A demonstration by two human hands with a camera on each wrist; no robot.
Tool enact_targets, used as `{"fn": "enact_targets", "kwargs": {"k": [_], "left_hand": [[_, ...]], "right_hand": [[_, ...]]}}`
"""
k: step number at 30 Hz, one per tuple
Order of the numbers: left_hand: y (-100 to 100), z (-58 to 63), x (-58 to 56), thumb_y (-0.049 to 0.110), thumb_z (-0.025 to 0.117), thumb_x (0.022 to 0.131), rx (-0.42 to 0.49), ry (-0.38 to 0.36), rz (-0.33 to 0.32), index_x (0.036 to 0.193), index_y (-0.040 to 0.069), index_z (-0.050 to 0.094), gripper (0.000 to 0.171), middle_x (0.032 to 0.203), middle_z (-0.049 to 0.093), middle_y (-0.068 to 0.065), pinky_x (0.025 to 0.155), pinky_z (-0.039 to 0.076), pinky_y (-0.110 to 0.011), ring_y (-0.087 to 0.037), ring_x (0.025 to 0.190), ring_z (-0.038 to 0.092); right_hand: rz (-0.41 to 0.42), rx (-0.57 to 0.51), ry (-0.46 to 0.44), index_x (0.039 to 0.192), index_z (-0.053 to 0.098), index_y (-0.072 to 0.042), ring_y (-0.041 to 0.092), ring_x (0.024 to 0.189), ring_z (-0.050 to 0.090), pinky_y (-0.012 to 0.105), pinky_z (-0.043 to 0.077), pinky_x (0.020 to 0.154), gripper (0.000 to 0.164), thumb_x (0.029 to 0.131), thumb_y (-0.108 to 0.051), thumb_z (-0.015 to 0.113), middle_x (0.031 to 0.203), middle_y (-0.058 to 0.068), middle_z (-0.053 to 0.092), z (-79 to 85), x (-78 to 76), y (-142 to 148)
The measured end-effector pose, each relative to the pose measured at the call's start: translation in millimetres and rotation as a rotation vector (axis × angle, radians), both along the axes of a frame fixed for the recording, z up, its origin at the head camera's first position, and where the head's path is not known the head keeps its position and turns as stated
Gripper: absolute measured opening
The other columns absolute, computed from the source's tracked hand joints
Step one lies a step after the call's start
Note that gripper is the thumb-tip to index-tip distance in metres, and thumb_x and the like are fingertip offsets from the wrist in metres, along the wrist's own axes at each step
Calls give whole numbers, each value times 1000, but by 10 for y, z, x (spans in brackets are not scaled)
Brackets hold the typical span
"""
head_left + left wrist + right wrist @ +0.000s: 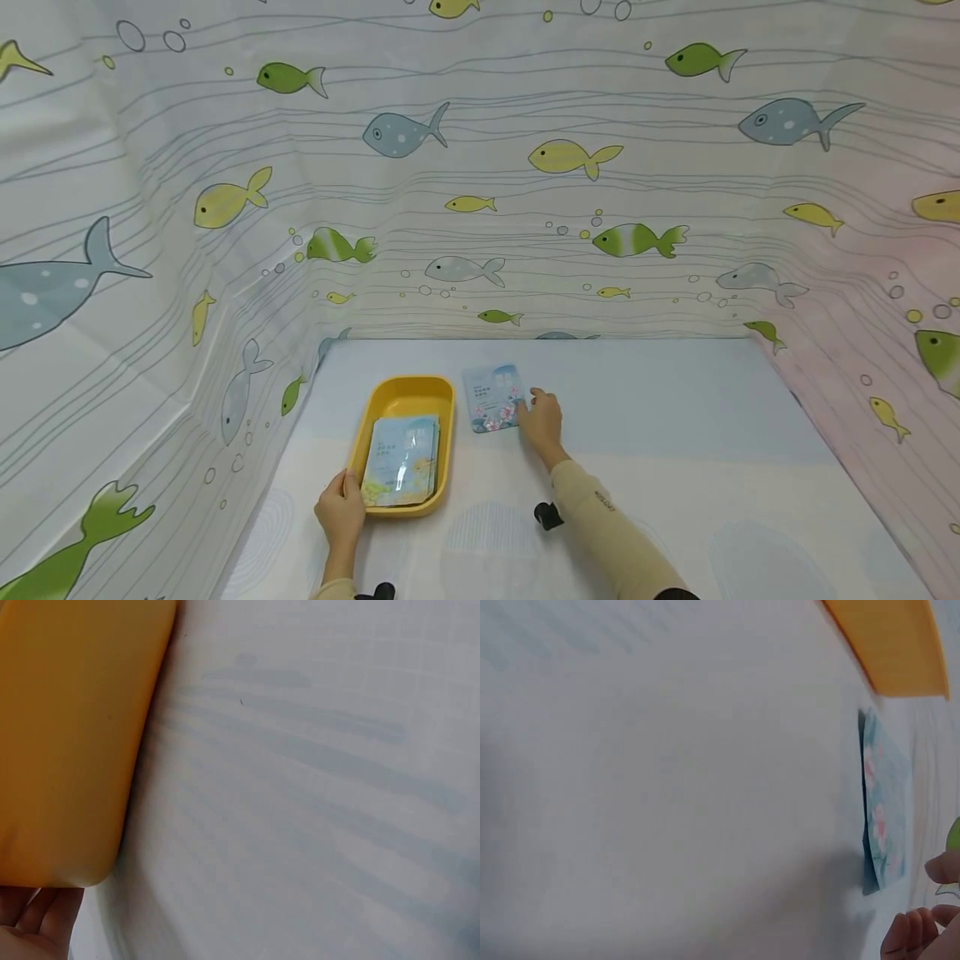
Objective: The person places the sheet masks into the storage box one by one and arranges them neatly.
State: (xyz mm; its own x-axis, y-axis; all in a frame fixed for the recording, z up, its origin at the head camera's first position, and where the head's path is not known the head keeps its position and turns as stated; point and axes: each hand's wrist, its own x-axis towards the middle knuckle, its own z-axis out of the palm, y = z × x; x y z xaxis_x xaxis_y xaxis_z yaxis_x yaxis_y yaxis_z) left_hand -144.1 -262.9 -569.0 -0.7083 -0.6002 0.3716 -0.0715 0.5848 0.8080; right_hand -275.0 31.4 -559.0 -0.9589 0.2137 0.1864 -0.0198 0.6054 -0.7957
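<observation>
My left hand [341,510] grips the lower left corner of a yellow plastic tray [447,442], its thumb at the rim. In the left wrist view, the fingers [56,919] lie against the tray's end. Inside the tray is a small stack of flat printed packets [401,458], pale blue with yellow-green at the bottom. A separate blue packet [491,398] with pink flowers lies on the table, right of the tray. At that packet's right edge is my right hand [542,423], thumb and fingers parted, nothing held; contact with the packet is unclear.
A white table [675,433] with pale patterns carries everything. Fish-printed sheeting [525,242] hangs behind it and along both sides. Black wrist pieces show at both arms, one [548,516] beside the right sleeve.
</observation>
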Motion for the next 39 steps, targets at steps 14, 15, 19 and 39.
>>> {"fn": "enact_targets", "kwargs": {"k": [14, 15, 19, 39], "left_hand": [[3, 15, 8, -1, 53, 89, -26, 21, 2, 97, -17, 64, 21, 95, 63, -35, 81, 44, -60, -53, 93, 58], [0, 12, 6, -1, 53, 89, -25, 19, 3, 98, -17, 64, 21, 96, 63, -35, 81, 44, -60, -53, 93, 58], [-10, -10, -2, -1, 54, 89, -27, 17, 5, 98, -17, 64, 21, 96, 63, -35, 81, 44, -60, -53, 93, 58], [-1, -9, -16, 2, 52, 91, -2, -31, 12, 100, -15, 64, 23, 99, 63, -33, 83, 45, -59, -52, 96, 58]], "right_hand": [[58, 69, -214, 111, 59, 14, 42, 100, 57, 49, 48, 86, 37, 83, -10, 65, 105, 28, 60, -116, -68, 28], [62, 65, -220, 109, 60, 13, 40, 98, 58, 48, 49, 85, 35, 82, -9, 65, 103, 26, 61, -124, -72, 9], [53, 50, -244, 104, 62, 11, 34, 88, 62, 44, 52, 76, 28, 82, -7, 64, 96, 22, 64, -163, -88, -54], [63, -496, -452, 103, 63, 13, 7, 49, 62, 20, 53, 54, 26, 80, 4, 67, 91, 25, 67, -207, -23, 166]]}}
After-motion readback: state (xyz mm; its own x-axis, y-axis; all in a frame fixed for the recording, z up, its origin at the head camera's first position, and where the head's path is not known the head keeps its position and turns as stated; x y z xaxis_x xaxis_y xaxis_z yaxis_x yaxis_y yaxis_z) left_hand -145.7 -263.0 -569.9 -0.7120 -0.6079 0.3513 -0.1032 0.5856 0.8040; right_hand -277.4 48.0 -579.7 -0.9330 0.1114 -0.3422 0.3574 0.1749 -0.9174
